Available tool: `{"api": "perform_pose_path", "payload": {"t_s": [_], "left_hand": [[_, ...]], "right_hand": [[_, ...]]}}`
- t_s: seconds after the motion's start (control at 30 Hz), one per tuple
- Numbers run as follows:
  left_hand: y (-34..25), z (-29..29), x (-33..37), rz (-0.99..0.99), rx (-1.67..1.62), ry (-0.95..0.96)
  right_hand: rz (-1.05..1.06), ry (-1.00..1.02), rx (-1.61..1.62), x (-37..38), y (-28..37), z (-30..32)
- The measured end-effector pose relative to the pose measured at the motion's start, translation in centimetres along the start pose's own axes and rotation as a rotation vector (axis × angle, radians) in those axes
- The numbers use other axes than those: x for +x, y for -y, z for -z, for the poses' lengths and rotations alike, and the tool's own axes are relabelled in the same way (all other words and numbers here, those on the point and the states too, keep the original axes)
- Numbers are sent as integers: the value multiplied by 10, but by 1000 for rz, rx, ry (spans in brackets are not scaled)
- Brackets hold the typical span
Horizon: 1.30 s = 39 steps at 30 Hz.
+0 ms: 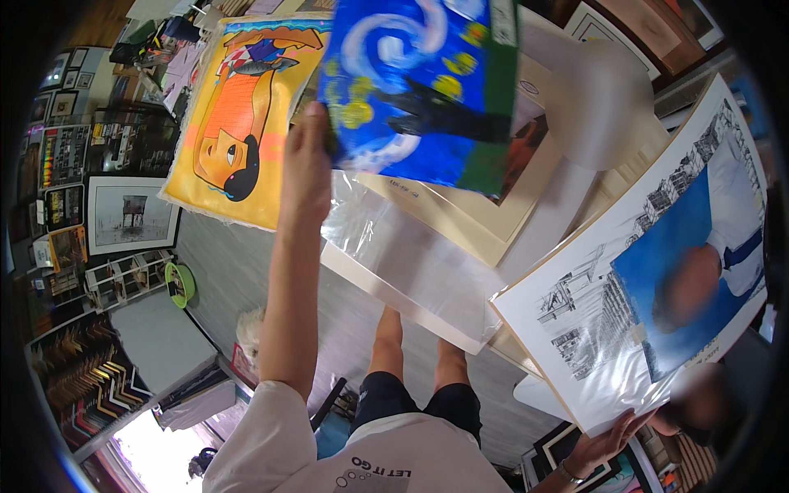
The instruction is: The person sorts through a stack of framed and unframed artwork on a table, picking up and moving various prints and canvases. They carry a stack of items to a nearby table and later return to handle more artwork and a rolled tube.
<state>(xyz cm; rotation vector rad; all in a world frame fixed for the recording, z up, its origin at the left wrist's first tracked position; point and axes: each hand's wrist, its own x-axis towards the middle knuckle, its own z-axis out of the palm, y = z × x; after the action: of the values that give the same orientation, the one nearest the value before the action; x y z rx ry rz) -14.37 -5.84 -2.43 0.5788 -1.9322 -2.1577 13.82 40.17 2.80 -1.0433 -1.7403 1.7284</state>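
My left hand (307, 168) is closed on the near left edge of a blue painting (411, 90) with white swirls, yellow spots and a dark shape. Partly behind it and my arm is a yellow painting (234, 131) of an orange-clad figure with a fish. My right hand (608, 448), below a wristwatch-bearing wrist, grips the lower edge of a large white print (567, 312). That print is tilted, in shiny clear plastic, and shows line-drawn buildings around a portrait on blue. My right thumb and fingertips are partly hidden by the print.
Beneath the blue painting, a cream-matted picture (460, 215) and clear plastic lie on a white-edged surface (394, 289). Framed pictures (131, 215) line the left wall, above a rack of frame corner samples (94, 378). A green basin (180, 283) is on the floor.
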Motion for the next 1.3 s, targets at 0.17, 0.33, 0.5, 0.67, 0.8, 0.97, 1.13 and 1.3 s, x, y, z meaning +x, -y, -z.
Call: {"api": "perform_pose_path", "payload": {"t_s": [0.17,0.33,0.5,0.67,0.8,0.97,1.13,1.3], "left_hand": [[29,-36,-26,-19,164,127],[46,-37,-37,133,356,243],[52,-32,-15,45,709,176],[45,7,-10,-143,349,80],[33,53,-2,67,194,28],[36,61,8,306,136,218],[28,63,18,448,242,454],[17,51,14,396,449,419]], "right_hand": [[19,41,46,2,-3,-1],[29,49,52,2,-17,-6],[879,548,-525,13,-40,-79],[-62,374,239,-13,-57,-186],[-182,603,322,-22,-59,-243],[-135,672,127,-17,-76,-258],[26,620,-101,-28,-68,-264],[-134,636,-181,-19,-65,-255]]}}
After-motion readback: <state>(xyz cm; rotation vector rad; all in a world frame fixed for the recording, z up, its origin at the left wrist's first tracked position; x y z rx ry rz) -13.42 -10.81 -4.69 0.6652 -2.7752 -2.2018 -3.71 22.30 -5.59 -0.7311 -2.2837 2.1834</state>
